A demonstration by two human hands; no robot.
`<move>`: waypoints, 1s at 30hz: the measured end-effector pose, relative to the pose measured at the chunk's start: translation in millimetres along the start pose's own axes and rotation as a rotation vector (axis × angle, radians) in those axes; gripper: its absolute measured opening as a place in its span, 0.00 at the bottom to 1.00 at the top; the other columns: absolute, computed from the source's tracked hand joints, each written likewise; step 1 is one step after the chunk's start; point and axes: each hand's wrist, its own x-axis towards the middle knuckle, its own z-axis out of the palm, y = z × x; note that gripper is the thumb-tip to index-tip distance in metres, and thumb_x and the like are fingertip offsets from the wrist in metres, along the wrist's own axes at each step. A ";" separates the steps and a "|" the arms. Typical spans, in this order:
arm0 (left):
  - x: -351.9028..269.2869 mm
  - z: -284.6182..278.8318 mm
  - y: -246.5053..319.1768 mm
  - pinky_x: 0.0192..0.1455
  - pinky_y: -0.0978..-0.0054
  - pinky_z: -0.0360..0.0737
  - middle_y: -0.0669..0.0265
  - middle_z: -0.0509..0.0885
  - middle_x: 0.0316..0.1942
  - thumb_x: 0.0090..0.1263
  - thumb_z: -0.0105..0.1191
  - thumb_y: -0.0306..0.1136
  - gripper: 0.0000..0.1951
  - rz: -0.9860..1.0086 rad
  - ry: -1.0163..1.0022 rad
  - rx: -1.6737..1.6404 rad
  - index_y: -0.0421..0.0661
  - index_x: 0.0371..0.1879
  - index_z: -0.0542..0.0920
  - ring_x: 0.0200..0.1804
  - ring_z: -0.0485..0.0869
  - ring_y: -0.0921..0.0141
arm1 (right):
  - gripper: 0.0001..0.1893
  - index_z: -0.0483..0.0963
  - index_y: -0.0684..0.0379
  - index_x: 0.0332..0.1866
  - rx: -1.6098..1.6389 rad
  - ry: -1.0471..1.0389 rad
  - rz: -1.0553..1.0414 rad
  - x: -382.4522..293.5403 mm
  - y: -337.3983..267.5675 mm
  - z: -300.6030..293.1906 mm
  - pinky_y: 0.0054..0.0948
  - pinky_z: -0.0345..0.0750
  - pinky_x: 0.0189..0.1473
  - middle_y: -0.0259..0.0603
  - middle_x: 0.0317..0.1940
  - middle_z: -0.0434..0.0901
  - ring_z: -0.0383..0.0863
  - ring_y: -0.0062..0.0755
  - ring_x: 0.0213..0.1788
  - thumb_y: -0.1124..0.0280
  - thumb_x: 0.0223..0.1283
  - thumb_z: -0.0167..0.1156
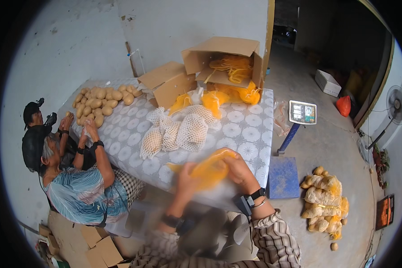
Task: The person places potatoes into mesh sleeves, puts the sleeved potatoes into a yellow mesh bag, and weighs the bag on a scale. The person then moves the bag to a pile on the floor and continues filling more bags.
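Both my hands hold a yellow mesh bag [211, 170] over the front edge of the table, and the bag is partly blurred. My left hand [187, 179] grips its near left side, blurred as well. At its upper right, my right hand [237, 167] has its fingers on the mesh. Just beyond lie several potatoes in white foam netting [179, 132]. More yellow mesh bags [216, 100] sit behind them, in front of an open cardboard box [221, 47] that holds others.
Two people [77, 181] at the left handle items beside a potato pile [98, 100]. A second carton [171, 83] stands on the patterned tablecloth [244, 130]. Right of the table are a blue platform scale [283, 177], bagged potatoes [325, 204] on the floor and a fan [396, 104].
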 end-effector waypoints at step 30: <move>10.4 6.5 -8.0 0.27 0.82 0.76 0.70 0.83 0.35 0.66 0.53 0.23 0.13 -0.134 0.157 -0.212 0.41 0.49 0.78 0.26 0.78 0.80 | 0.14 0.78 0.63 0.53 -0.364 -0.086 -0.048 -7.6 -11.6 27.4 0.21 0.79 0.44 0.33 0.41 0.84 0.81 0.20 0.38 0.76 0.63 0.59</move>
